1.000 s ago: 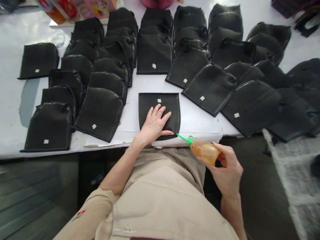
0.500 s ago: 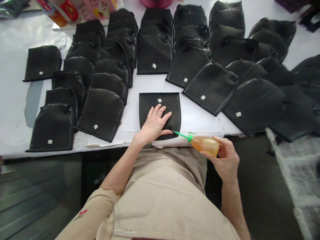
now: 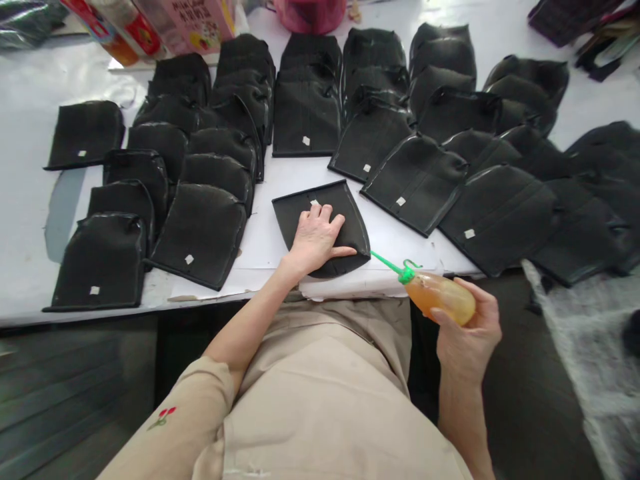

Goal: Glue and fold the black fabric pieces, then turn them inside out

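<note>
A flat black panel (image 3: 353,223) with a curved edge and a small white sticker lies at the middle of the table's front, turned at a slant. Across it rests my left hand (image 3: 317,233), fingers bent and apart, thumb stretched along the panel near its right corner. My right hand (image 3: 473,320) is wrapped round a squeeze bottle (image 3: 440,293) of amber liquid with a green nozzle. The nozzle's tip points left and is at the panel's right corner; whether it touches cannot be made out.
Overlapping black panels spread over the white table (image 3: 30,233), with a left stack (image 3: 197,227), a middle stack (image 3: 307,117) and a right group (image 3: 500,213). A pink box (image 3: 200,23), bottles (image 3: 135,30) and a pink container (image 3: 310,17) stand at the back.
The panel under my left hand has turned counter-clockwise, and my left fingers have bent. My right hand has moved to the right with the bottle, its nozzle now at the panel's right corner.
</note>
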Demonstrator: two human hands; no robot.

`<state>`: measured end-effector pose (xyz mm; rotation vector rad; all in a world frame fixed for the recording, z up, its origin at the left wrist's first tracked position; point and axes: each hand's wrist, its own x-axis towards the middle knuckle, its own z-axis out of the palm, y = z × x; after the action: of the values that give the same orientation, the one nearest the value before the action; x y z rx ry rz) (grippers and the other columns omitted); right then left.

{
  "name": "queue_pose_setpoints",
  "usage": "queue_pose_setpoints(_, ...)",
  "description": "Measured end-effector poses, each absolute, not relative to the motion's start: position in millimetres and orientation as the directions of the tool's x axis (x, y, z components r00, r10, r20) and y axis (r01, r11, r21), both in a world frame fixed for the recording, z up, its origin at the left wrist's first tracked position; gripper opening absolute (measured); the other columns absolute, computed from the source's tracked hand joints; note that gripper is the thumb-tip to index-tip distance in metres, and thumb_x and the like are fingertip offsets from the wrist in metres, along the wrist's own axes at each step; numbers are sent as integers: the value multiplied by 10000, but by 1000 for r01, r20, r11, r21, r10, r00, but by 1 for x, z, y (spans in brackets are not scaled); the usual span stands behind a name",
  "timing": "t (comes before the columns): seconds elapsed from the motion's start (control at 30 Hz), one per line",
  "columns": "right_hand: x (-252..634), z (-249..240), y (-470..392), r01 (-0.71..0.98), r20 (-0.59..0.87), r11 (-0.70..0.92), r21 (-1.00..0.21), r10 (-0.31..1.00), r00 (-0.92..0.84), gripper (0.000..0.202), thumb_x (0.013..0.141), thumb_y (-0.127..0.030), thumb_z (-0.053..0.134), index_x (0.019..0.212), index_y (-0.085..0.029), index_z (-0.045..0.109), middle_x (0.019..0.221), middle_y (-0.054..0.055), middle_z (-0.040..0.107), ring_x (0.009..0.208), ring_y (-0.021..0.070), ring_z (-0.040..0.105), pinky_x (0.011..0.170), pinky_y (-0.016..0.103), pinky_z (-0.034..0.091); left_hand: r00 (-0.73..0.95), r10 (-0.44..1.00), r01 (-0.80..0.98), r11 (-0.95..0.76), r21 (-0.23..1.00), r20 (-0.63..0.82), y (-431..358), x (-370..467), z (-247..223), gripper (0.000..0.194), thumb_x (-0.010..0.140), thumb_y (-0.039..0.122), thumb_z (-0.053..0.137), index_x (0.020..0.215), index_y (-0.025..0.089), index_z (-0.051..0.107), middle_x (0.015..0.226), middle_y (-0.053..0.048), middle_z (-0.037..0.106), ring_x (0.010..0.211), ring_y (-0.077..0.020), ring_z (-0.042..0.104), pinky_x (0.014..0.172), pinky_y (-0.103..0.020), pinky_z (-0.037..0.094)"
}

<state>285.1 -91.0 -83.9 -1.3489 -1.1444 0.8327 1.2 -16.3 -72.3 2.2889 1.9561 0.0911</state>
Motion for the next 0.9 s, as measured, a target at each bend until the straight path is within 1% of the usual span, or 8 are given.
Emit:
queue_pose_setpoints(0.07, 284, -86, -94, 232, 200, 136, -963, 938, 284, 662, 573, -274, 964, 1161, -191, 671, 1107, 67, 660, 947, 241, 672, 818, 410, 601, 127, 992, 985, -124, 121, -16, -10, 7, -75, 654, 819, 656, 664, 1237, 155, 626, 1289, -217, 558, 1264, -418, 456, 988, -503, 408)
queue_pose_setpoints(0.13, 284, -89, -98, 308, 259, 173, -935, 930, 262, 682, 562, -254, 970, 1171, -195, 668, 1114, 65, 652, 964, 240, 668, 845, 405, 595, 120, 993, 986, -120, 118, 1, -8, 11, -77, 644, 829, 649, 659, 1239, 154, 621, 1300, -216, 553, 1276, -419, 445, 996, -504, 396)
queue_pose_setpoints(0.3, 283, -98, -103, 410, 331, 232, -882, 925, 187, 681, 611, -272, 954, 1211, -203, 641, 1087, 59, 639, 927, 225, 668, 809, 373, 596, 113, 993, 984, -115, 134, 18, -12, 11, -83, 668, 855, 635, 633, 1328, 166, 581, 1366, -209, 526, 1314, -412, 420, 1025, -503, 378)
queue_pose_setpoints(0.57, 275, -102, -93, 555, 445, 327, -765, 891, 87, 615, 673, -358, 926, 1189, -198, 631, 1061, 72, 645, 929, 224, 666, 729, 327, 585, 118, 993, 984, -120, 129, 21, -11, 10, -84, 685, 862, 633, 625, 1343, 147, 580, 1375, -222, 524, 1295, -407, 442, 1026, -506, 380)
queue_pose_setpoints(0.73, 281, -103, -96, 636, 509, 385, -669, 860, 15, 603, 697, -369, 910, 1198, -208, 617, 1088, 90, 663, 976, 260, 672, 764, 387, 589, 112, 993, 984, -114, 138, 20, -12, 11, -84, 685, 857, 625, 637, 1343, 146, 580, 1393, -228, 511, 1303, -414, 435, 1034, -515, 369)
queue_pose_setpoints(0.9, 280, -95, -100, 666, 546, 422, -615, 838, -28, 586, 724, -347, 895, 1220, -206, 616, 1089, 103, 671, 986, 273, 674, 804, 426, 594, 111, 994, 984, -110, 138, 6, -12, 12, -82, 687, 861, 615, 637, 1353, 141, 569, 1398, -230, 508, 1304, -414, 432, 1032, -517, 365)
